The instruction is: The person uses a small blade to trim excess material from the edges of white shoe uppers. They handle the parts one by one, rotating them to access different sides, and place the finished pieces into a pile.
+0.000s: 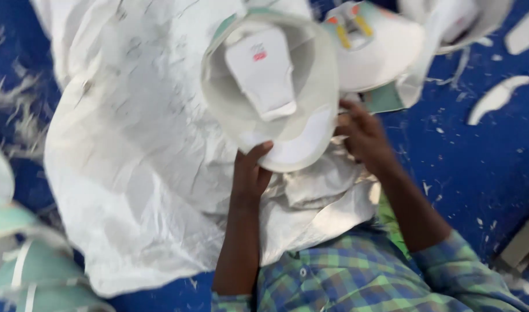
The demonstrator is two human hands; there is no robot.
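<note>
Both hands, left (250, 173) and right (362, 136), grip a white cap (270, 86) over a sack (137, 173).

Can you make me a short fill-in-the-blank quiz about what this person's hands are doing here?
1. Both hands hold a white, bowl-shaped ____ by its rim.
2. The left hand grips the cap's ____ edge, thumb over the rim.
3. Under the cap lies a large crumpled white ____ on the blue floor.
4. The right hand touches the cap's right side; its sleeve is ____ in blue and green.

Missing words: cap; lower; sack; checked
</note>
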